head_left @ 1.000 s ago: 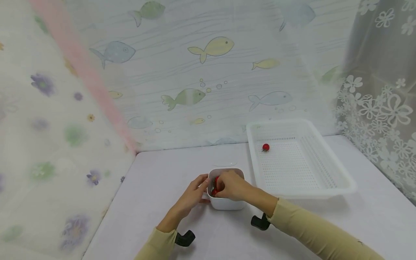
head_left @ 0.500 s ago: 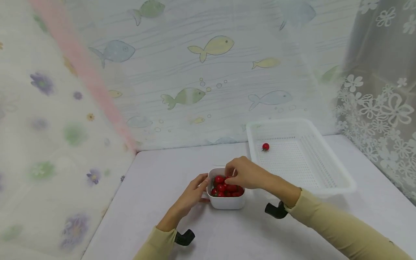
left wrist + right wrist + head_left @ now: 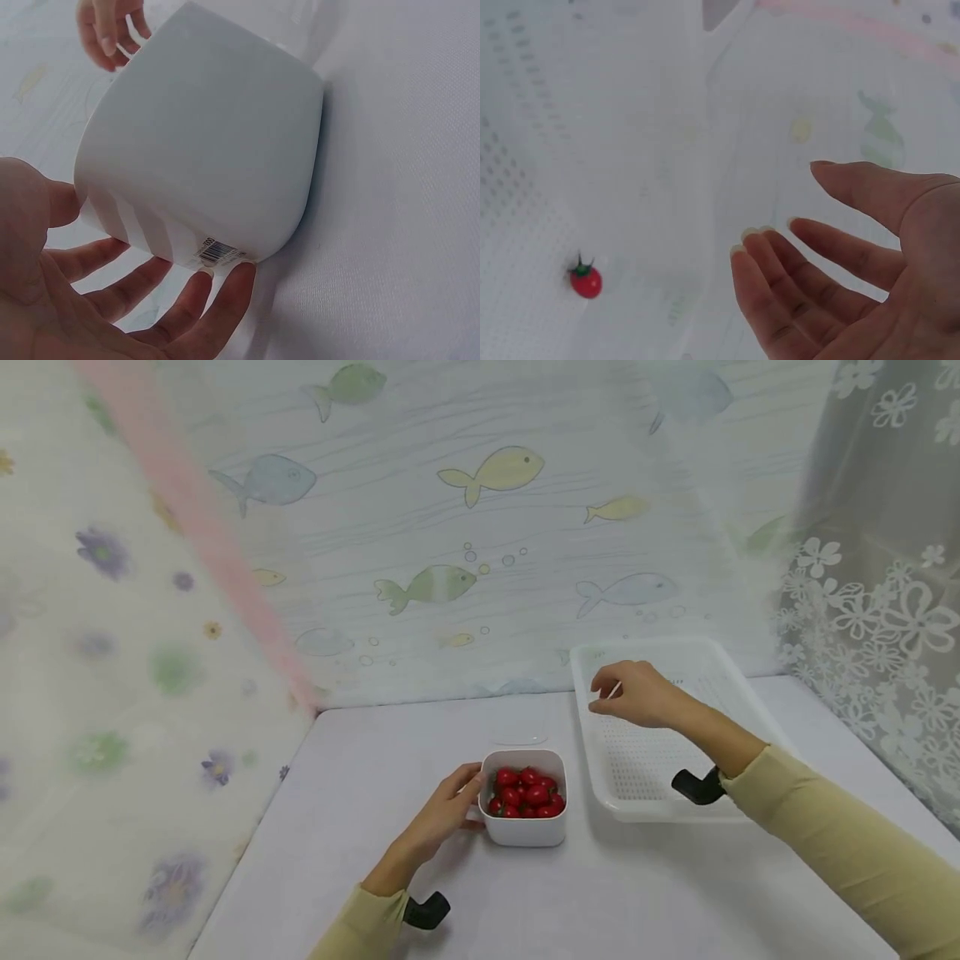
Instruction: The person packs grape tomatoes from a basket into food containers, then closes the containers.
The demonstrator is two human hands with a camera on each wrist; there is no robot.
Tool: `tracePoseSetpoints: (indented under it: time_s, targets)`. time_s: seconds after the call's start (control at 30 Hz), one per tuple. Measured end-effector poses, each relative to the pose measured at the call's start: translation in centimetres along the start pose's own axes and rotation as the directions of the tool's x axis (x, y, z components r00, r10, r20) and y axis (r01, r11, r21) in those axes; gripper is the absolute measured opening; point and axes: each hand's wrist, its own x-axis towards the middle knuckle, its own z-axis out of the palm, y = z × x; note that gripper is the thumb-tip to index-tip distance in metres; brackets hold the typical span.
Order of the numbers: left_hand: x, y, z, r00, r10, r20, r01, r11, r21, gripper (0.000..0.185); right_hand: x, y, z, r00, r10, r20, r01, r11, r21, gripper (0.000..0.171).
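Right hand [image 3: 637, 695] moved over basket [image 3: 757, 710], one tomato [image 3: 586, 280] inside

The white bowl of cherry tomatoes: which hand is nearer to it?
Left. The left hand rests its fingers against the white bowl at its left side. The right hand hangs open over the white basket, apart from the bowl.
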Motion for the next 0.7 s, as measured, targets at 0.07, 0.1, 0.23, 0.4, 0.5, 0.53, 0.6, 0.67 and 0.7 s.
tracePoseSetpoints:
  time_s: [0.07,0.1,0.23,0.4,0.5,0.53,0.6,0.67,0.7]
  targets:
    - [0.0,0.0,0.0,1.000,-0.007,-0.001,0.007,1.000,-0.003,0.051,0.2,1.2,-0.3,1.000,0.012,-0.009,-0.012,1.000,-0.009,0.027]
    - [-0.1,0.0,0.0,1.000,-0.007,0.000,0.007,1.000,-0.004,0.051,0.4,1.8,-0.5,1.000,0.019,-0.013,-0.019,1.000,-0.017,0.027]
    - [-0.1,-0.1,0.1,1.000,-0.005,0.004,0.005,1.000,-0.013,0.052,0.9,3.3,-0.8,0.998,0.054,-0.016,-0.055,0.998,-0.034,0.028]
    - [-0.1,-0.1,0.1,1.000,-0.003,0.002,0.003,1.000,-0.018,0.051,1.6,4.0,-1.1,0.997,0.072,-0.015,-0.072,0.997,-0.038,0.032]
    - [0.0,-0.1,0.1,1.000,0.003,0.002,-0.003,1.000,-0.017,0.051,1.9,4.1,-1.2,0.997,0.082,-0.011,-0.082,0.996,-0.045,0.034]
    - [0.0,-0.1,0.1,1.000,0.002,0.001,-0.002,1.000,-0.017,0.050,2.0,4.2,-1.2,0.996,0.086,-0.009,-0.087,0.995,-0.048,0.035]
    - [0.0,0.0,0.0,1.000,0.002,0.002,-0.002,1.000,-0.017,0.050,2.2,4.3,-1.3,0.995,0.097,0.000,-0.097,0.994,-0.051,0.036]
    - [0.0,0.0,0.0,1.000,0.004,0.003,-0.003,1.000,-0.014,0.050,2.4,4.5,-1.3,0.994,0.109,0.006,-0.109,0.993,-0.054,0.038]
    - [-0.1,0.0,0.0,1.000,0.008,0.003,-0.008,1.000,-0.012,0.050,2.4,4.6,-1.4,0.993,0.119,0.009,-0.118,0.992,-0.053,0.039]
